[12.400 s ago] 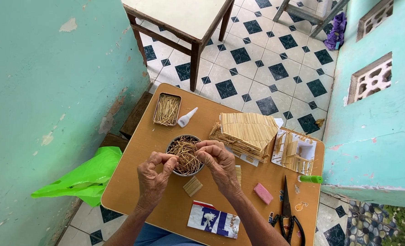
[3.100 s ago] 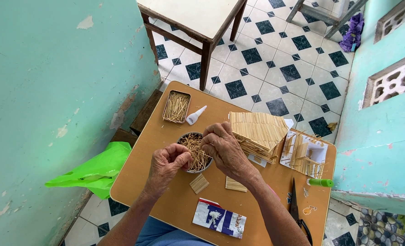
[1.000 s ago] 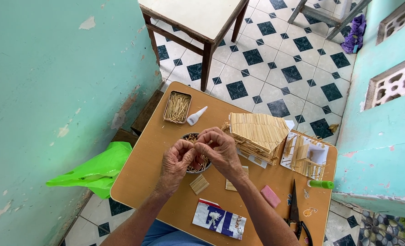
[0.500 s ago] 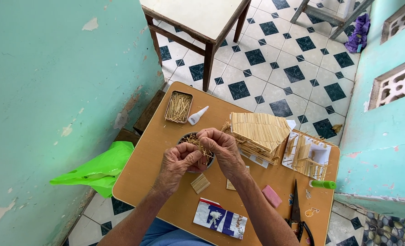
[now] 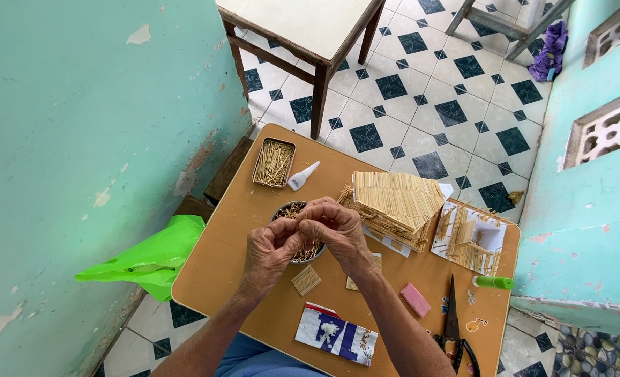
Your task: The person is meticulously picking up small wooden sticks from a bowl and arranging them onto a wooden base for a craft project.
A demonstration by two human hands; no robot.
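My left hand [image 5: 271,251] and my right hand [image 5: 338,230] meet fingertip to fingertip above a round dark bowl [image 5: 285,211] of thin wooden sticks. Both hands pinch something small between them, probably sticks, but the fingers hide it. Just right of my right hand stands a small house model [image 5: 397,206] made of sticks with a slanted roof. Two little flat panels of glued sticks [image 5: 305,280] lie on the brown table [image 5: 219,258] below my hands.
A rectangular tin of sticks [image 5: 274,163] and a white glue bottle [image 5: 302,176] sit at the far left corner. Stick frames on white card [image 5: 472,239], a green tube [image 5: 492,282], a pink eraser [image 5: 415,299], scissors [image 5: 453,328] and a printed card [image 5: 336,335] lie on the right and front. A green bag [image 5: 149,255] hangs left.
My hands have drawn closer together over the bowl, now fingertip to fingertip. The camera has shifted slightly; nothing else on the table has moved.
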